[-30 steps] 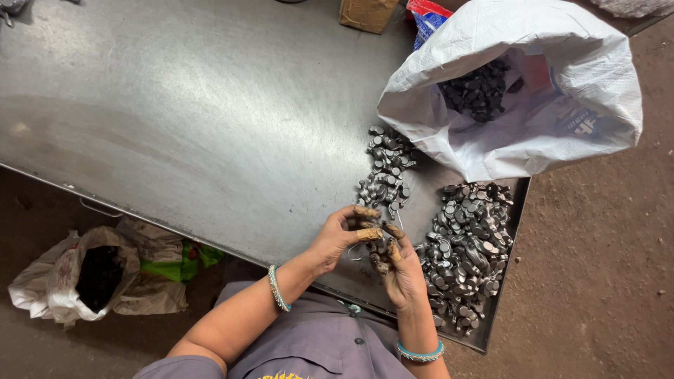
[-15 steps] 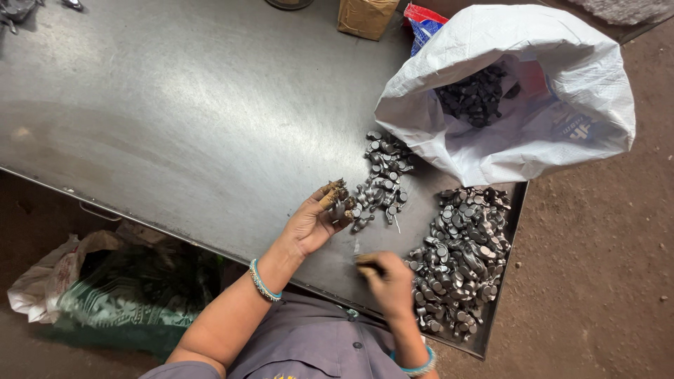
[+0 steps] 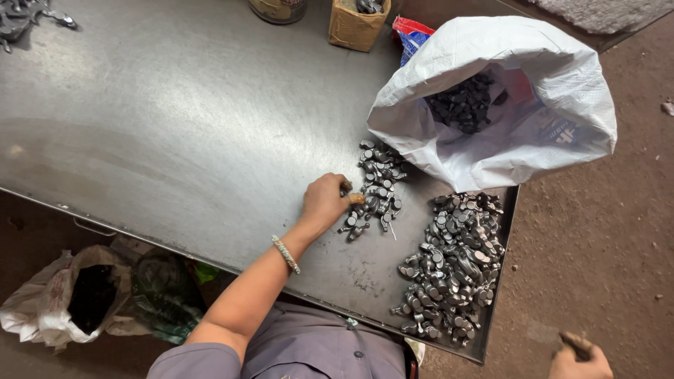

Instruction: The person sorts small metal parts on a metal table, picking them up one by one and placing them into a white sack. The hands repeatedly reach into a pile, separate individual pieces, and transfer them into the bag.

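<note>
The steel counter (image 3: 175, 126) tilts nowhere, yet the bigger heap of metal parts (image 3: 453, 263), right of the left hand (image 3: 324, 203), crowds its edge and could spill. That hand curls shut on the smaller pile (image 3: 375, 186). The right hand (image 3: 579, 358), off the counter, pinches something small; a loose grip might drop it.

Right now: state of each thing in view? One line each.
left hand: fist closed, resting at the small pile of metal parts
right hand: off the table, fingers closed on a small dark piece
white sack: open, lying on its side, dark parts inside
large pile: loose, at the table corner
cardboard box: open
</note>
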